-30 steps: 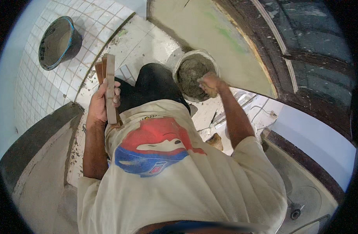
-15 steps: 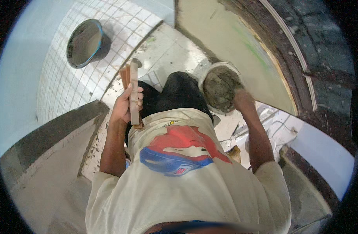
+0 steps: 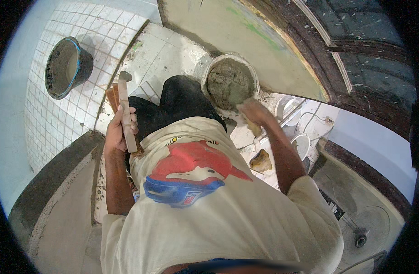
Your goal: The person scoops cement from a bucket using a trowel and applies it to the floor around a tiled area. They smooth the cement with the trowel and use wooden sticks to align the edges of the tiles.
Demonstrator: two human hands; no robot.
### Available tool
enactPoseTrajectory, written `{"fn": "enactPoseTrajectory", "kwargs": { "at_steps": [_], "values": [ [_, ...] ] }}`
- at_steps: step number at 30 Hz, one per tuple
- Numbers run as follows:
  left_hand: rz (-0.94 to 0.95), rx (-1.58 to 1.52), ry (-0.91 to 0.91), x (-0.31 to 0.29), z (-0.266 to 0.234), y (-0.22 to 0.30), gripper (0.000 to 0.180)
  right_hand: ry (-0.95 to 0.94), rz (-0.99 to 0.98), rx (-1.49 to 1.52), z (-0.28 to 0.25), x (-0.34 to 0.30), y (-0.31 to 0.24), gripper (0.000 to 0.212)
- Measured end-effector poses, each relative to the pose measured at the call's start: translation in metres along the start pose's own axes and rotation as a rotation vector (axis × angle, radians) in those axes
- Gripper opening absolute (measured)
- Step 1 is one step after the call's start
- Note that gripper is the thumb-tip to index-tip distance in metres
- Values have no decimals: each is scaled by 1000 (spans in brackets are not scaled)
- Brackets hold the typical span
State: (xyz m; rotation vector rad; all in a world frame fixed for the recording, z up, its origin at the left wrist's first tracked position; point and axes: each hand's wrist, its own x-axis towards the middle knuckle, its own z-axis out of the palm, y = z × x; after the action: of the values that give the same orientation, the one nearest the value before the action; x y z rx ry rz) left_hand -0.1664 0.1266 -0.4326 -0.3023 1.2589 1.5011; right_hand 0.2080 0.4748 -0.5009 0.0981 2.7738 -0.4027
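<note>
My left hand (image 3: 116,132) is closed round a long, narrow pale strip (image 3: 127,114), held upright beside my left thigh. Reddish-brown pieces (image 3: 112,97) show behind the strip, in the same grip. To the right of my knees stands a bucket (image 3: 256,82) with a pale, smeared rim, holding wet grey mortar (image 3: 231,83). My right hand (image 3: 253,112) is at the bucket's near right rim, slightly blurred, its fingers curled. What it grips, if anything, is hidden. A yellowish piece (image 3: 254,129) shows just below this hand; whether they touch, I cannot tell.
A dark tub (image 3: 84,68) with a blue rim stands on the white tiles (image 3: 106,29) at far left. A broken yellowish piece (image 3: 260,160), pale round containers (image 3: 301,145) and a cable lie right. A fan (image 3: 360,239) is at lower right; a panelled door (image 3: 374,59) rises far right.
The view has turned, so the surroundings sit further left. My right hand has drawn back from over the mortar to the bucket's near right rim. My left hand keeps its hold on the strip.
</note>
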Motion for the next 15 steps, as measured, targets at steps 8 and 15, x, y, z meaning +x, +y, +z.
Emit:
{"fn": "enactPoseTrajectory", "kwargs": {
  "at_steps": [8,15],
  "values": [
    [-10,14,-81,-2,26,10,46,160,892,2447,40,87,-15,43],
    [31,46,3,-5,13,19,46,217,841,1220,-7,45,-34,35]
  ]
}}
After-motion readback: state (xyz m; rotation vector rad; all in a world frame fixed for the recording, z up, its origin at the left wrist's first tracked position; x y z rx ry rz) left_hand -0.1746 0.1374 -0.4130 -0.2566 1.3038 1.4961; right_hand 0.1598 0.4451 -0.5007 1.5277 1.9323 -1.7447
